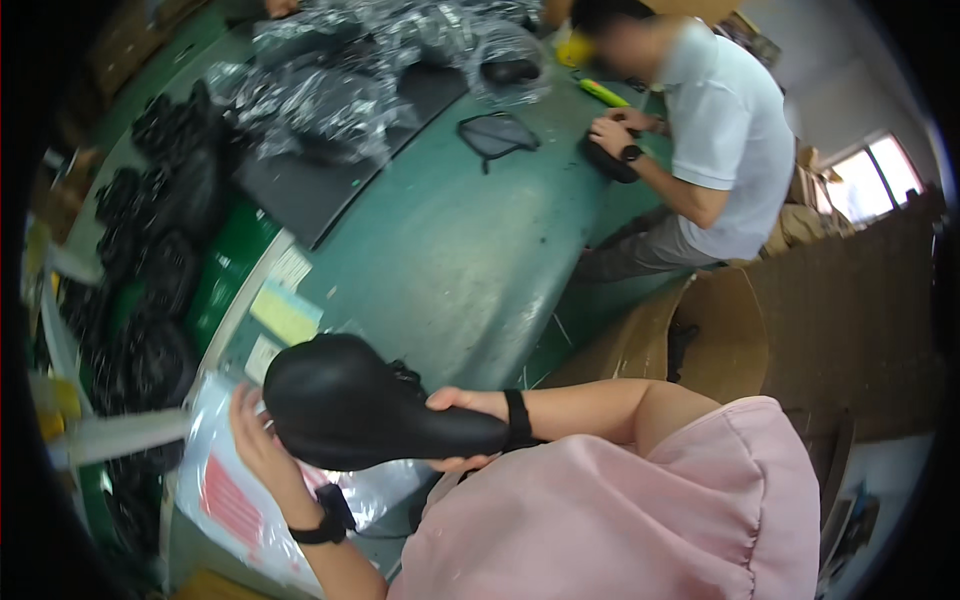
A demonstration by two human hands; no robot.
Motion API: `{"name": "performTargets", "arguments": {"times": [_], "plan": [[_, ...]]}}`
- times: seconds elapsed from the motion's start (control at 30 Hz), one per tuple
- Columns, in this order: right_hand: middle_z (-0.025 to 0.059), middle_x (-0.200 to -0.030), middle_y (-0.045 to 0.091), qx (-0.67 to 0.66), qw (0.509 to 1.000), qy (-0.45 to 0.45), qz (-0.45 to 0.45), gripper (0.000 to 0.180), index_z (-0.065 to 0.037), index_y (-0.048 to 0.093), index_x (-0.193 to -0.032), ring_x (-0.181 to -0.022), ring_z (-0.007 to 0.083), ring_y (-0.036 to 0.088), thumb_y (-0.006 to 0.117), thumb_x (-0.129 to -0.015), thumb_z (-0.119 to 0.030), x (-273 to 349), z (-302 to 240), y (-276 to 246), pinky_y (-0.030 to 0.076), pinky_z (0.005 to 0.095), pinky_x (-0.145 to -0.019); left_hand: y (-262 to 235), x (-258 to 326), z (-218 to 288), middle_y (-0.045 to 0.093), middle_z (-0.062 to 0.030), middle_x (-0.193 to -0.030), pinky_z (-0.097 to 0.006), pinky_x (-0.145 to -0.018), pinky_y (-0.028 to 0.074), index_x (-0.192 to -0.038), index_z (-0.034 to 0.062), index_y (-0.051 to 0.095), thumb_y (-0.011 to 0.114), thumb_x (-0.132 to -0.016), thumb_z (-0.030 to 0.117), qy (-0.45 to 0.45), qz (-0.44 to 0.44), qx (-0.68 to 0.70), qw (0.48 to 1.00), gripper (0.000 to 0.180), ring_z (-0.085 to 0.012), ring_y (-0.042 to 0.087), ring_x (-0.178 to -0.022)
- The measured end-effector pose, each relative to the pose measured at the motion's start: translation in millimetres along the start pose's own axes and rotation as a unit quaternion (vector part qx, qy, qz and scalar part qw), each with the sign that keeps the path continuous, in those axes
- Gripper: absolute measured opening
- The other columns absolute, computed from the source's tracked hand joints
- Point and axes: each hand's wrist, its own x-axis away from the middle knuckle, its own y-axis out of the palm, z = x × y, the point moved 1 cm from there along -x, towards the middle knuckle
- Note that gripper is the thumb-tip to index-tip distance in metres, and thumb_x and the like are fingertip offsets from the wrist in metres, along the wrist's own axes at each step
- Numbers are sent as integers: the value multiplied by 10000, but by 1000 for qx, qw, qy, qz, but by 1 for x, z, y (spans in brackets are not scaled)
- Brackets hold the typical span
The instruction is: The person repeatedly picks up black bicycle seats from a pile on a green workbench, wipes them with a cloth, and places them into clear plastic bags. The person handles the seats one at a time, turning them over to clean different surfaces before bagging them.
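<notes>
A black bicycle saddle (335, 405) is held over the near end of the bench, its wide rear to the left and its narrow nose to the right. My right hand (470, 405) is closed around the nose, thumb on the near side of the top and fingers underneath. Beside the wide rear edge is my left hand (258, 440), fingers stretched along the rim; whether it carries any weight I cannot tell. Part of the saddle's underside hardware shows at its far edge. Below lies a clear plastic bag (225, 490) with red print.
Across the green bench (450, 240), a co-worker (725, 120) handles a black saddle (607, 158). Plastic-wrapped items (340, 80) pile up at the far side. Black saddles (150, 350) line the left. A mesh pouch (498, 135), paper notes (287, 312) and a large cardboard box (830, 330) are around.
</notes>
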Motion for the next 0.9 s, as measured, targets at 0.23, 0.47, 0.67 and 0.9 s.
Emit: {"name": "performTargets", "arguments": {"times": [0.23,0.47,0.67,0.9], "plan": [[155,-682,563,-29,995,-95,-19,681,4,573,-1023,-499,264,591,426,-848,-638,-33,-23,-21,451,323,-342,96,46,-3,139,-287,-1504,-493,-1135,108,-1469,-14,126,474,-906,397,308,-53,-241,919,780,-433,105,-1406],[174,-964,614,319,826,-303,352,668,18,491,-1209,-795,255,636,674,-786,-465,-1,-96,-24,546,328,-663,68,72,-59,279,-268,-1450,-482,-1107,206,-1413,-28,274,626,-803,245,78,-168,-317,930,755,-444,252,-1340],[230,-1148,559,617,550,-199,527,950,81,370,-1285,-1094,307,539,815,-613,-421,26,-90,-55,398,362,-984,48,73,-128,425,-252,-1313,-500,-1038,300,-1323,-8,392,644,-714,106,166,-79,-528,829,668,-438,388,-1209],[33,-1028,562,495,709,-205,459,635,-34,495,-1221,-941,140,522,804,-702,-233,19,-59,-97,431,293,-850,29,52,-138,499,-209,-1118,-454,-834,477,-1188,28,475,624,-738,87,30,-84,-392,915,477,-390,493,-1053]]}}
